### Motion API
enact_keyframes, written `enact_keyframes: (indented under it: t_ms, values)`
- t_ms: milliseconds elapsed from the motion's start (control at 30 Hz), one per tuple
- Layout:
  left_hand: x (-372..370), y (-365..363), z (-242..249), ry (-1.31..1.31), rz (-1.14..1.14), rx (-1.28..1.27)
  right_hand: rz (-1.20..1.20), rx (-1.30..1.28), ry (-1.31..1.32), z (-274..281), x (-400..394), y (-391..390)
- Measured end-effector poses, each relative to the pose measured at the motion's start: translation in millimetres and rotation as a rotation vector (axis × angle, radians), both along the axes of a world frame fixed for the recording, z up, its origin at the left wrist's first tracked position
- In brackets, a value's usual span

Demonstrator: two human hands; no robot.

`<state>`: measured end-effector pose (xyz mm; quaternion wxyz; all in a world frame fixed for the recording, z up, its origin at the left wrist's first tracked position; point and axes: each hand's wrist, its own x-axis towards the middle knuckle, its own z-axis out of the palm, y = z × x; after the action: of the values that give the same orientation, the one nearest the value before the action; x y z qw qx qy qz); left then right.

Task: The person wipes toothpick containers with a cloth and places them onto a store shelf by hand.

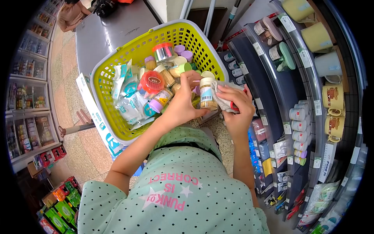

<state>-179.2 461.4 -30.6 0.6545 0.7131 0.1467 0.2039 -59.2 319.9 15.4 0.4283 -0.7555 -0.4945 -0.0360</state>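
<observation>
My left hand (180, 102) is closed around a small clear toothpick jar (208, 102) with a cream lid and a blue-and-white label with a barcode. Its thumb is by the base and its fingers are near the lid. From the other side, my right hand (237, 102) grips a pale grey cloth (223, 96) with red edging, pressed against the jar. Just beyond them is a yellow-green basket (156, 36) with a grey rim. Inside lie more toothpick jars, a red-lidded container (152, 82), a silver jar with an orange-red lid (164, 52) and white-and-teal packets (132, 107).
Shelves on the right carry mugs (334, 96), stacked white rolls (299, 125) and lidded cups (281, 56). A grey table (113, 29) stands behind the basket. Glass cabinets (29, 66) line the left, with boxed goods (62, 210) below. Another person (72, 15) is at the far left.
</observation>
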Motion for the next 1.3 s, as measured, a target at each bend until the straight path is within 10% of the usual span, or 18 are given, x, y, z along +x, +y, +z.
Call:
enact_keyframes:
  t_ms: [400, 667, 1300]
  values:
    - [-0.8, -3.8, 6.7, 0.058, 0.034, 0.142, 0.286, -0.260, 0.131, 39.2, 20.9, -34.5]
    - [-2.3, -4.5, 11.2, 0.065, 0.001, 0.223, 0.043, -0.094, -0.164, 21.7, 13.1, 6.3]
    - [-0.8, 2.0, 20.0, -0.031, 0.092, 0.477, 0.123, -0.020, 0.156, 42.0, 10.9, -37.0]
